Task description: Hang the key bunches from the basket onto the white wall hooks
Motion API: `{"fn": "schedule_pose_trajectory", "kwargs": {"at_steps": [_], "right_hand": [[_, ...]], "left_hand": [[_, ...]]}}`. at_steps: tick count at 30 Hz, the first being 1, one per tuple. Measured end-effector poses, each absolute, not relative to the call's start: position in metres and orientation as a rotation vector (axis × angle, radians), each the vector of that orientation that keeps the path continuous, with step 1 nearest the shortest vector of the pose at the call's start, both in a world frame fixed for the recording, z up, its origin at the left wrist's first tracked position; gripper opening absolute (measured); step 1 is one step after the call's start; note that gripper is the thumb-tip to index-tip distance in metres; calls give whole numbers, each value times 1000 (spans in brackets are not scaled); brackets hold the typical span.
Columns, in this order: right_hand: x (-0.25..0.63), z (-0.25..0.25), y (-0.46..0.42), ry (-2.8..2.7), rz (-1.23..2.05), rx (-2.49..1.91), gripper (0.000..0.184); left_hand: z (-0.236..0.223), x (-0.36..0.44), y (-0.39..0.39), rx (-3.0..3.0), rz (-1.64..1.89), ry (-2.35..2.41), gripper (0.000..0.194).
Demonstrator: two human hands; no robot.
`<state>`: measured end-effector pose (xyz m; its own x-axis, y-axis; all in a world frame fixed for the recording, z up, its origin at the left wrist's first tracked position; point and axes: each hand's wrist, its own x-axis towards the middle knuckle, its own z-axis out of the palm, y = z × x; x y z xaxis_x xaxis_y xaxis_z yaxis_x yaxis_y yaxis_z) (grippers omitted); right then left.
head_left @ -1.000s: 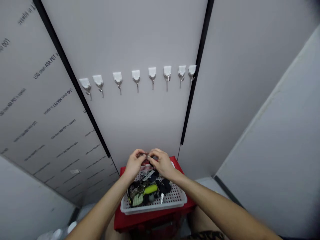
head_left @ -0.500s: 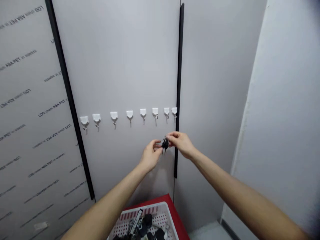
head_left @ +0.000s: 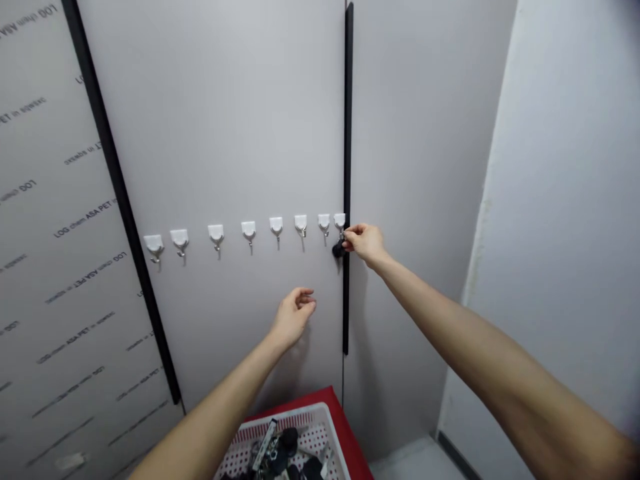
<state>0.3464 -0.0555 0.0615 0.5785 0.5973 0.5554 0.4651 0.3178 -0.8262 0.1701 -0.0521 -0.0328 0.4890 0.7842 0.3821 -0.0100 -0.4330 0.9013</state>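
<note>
My right hand [head_left: 367,243] pinches a small bunch of black keys [head_left: 339,249] at its top, right at the rightmost white wall hook [head_left: 340,220]. Whether the ring is over the metal hook cannot be made out. Lower and to the left, my left hand [head_left: 294,315] hangs in the air before the panel, fingers parted and slightly curled, with nothing in it. Below, a white perforated basket [head_left: 336,437] contains several more keys and key fobs [head_left: 280,453], cut off by the bottom edge of the view.
Several white hooks [head_left: 249,230] run in a row across the pale panel. Black vertical strips [head_left: 349,133] border it on both sides. The basket rests on a red stand [head_left: 350,440]. A white wall [head_left: 560,233] rises at the right.
Both hands came up from above the basket with the keys. My left hand has since drawn away from them, while my right hand has carried them up to the rightmost hook.
</note>
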Motion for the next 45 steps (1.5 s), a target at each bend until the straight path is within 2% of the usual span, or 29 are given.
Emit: {"fn": "schedule_pose_trajectory", "kwargs": {"at_steps": [4, 7, 9, 13, 18, 23, 27, 32, 37, 42, 45], "right_hand": [[345, 40, -65, -1034, -142, -1395, 16], [327, -1, -80, -1150, -293, -1426, 23], [303, -40, -91, -1422, -174, -1487, 21], [250, -125, -110, -2110, 307, -1547, 18], [219, -182, -111, -2351, 377, -1715, 23], [212, -194, -112, -2431, 323, -1847, 25], [202, -192, -118, -2297, 412, -1670, 25], [189, -180, -124, -2175, 777, -1226, 17], [188, -171, -125, -1975, 1099, -1147, 20], [186, -172, -127, -1938, 1009, -1229, 28], [189, -177, -125, -1716, 1046, -1391, 19]], "left_hand": [[-73, 141, -50, 1824, 976, 731, 21], [-111, 112, -48, 1943, 867, 852, 20], [-137, 93, -49, 2033, 748, 955, 21], [-177, 67, -60, 2246, 454, 1081, 22], [-200, 53, -71, 2374, 233, 1182, 21], [-201, 46, -69, 2115, 358, 1206, 36], [-188, 47, -75, 1823, 484, 1123, 41], [-159, 55, -85, 1642, 599, 990, 38], [-145, 62, -83, 1481, 721, 969, 32], [-147, 79, -79, 1384, 743, 945, 32], [-146, 79, -74, 1399, 746, 903, 29]]}}
